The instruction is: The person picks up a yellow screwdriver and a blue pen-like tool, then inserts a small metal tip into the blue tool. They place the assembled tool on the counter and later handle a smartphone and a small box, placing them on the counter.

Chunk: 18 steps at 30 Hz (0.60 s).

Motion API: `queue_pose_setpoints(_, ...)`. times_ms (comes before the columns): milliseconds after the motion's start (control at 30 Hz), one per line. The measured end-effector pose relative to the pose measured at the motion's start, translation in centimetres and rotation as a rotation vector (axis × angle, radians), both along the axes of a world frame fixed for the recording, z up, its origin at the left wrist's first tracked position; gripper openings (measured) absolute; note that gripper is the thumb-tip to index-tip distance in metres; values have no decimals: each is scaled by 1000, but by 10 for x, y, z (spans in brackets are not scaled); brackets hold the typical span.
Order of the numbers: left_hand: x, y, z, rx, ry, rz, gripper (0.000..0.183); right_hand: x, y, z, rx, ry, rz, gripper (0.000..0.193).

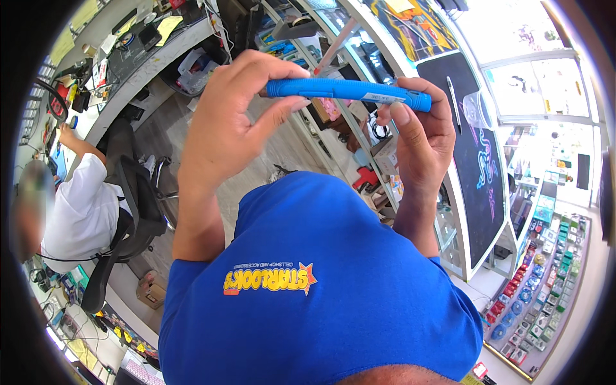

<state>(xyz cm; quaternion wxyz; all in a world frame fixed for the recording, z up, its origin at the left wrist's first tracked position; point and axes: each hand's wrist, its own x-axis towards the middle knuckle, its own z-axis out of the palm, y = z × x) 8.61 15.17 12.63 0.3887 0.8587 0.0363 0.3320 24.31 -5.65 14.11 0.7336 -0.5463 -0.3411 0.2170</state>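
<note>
"First, where is the workpiece located?"

"The blue tube (346, 90) is suspended in front of the person's body, supported between the two hands. It lies nearly horizontal, its right end slightly lower in the view. The body is ribbed near both ends, and a pale label (384, 98) sits toward the right end."

"State the condition of the left hand."

"The left hand (224, 119) grips the left end. Its index finger lies along the top and its thumb is underneath, parted only by about the tube's thickness. The other fingers are mostly hidden; I cannot tell their position."

"And the right hand?"

"The right hand (427, 138) pinches the right end, index finger over the top and thumb against the near, lower side. The gap matches the tube. Grip pressure cannot be told."

"List the surroundings."

"Below the hands: the wearer's blue shirt (359, 263). To the left: a co-worker in a white shirt (83, 205), seated on a black chair (141, 199), one arm extended to a cluttered workbench (112, 115). To the right: a counter carrying a black mat (478, 212), with a slim white stick (453, 102) on it. Lower right: a display case holding rows of small packages (545, 282). Lower left, on the floor: a cardboard box (152, 292)."
</note>
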Motion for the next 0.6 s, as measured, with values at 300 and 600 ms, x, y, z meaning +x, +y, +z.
queue_pose_setpoints(300, 10, -7, -6, -397, 252, -17, 32, 5, 58, -10, -168, -116, 109, 37)
queue_pose_setpoints(600, 33, 2, -26, -270, -43, 286, 57, 8, 114, -15, -81, -19, 99, 25)
